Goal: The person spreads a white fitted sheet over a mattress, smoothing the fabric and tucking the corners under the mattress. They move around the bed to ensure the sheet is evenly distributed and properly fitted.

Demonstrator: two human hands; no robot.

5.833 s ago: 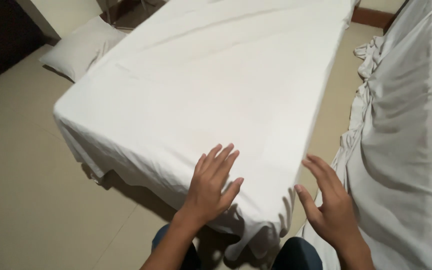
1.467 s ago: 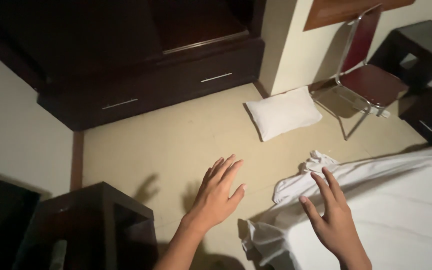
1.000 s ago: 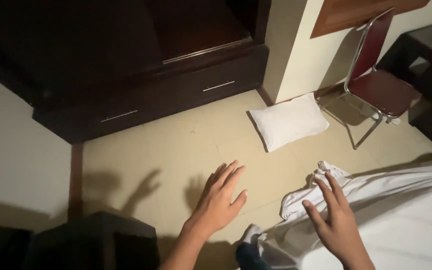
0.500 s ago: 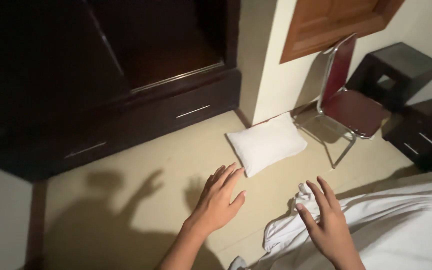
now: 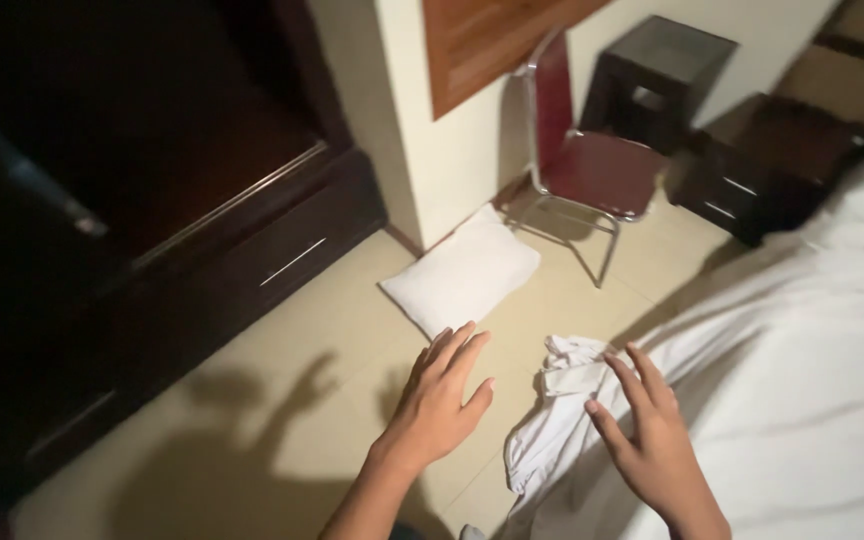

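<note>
The white sheet (image 5: pixel 782 400) runs off the right and bottom edges, both forearms are cut by the bottom edge, the dark cabinet (image 5: pixel 152 230) interior is lost in shadow, and the bedside drawer unit (image 5: pixel 782 170) is partly hidden behind the sheet.

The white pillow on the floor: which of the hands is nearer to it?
Left. The left hand is open in the air just below the white pillow, not touching it. The right hand hovers farther right, over the bunched white sheet.
</note>
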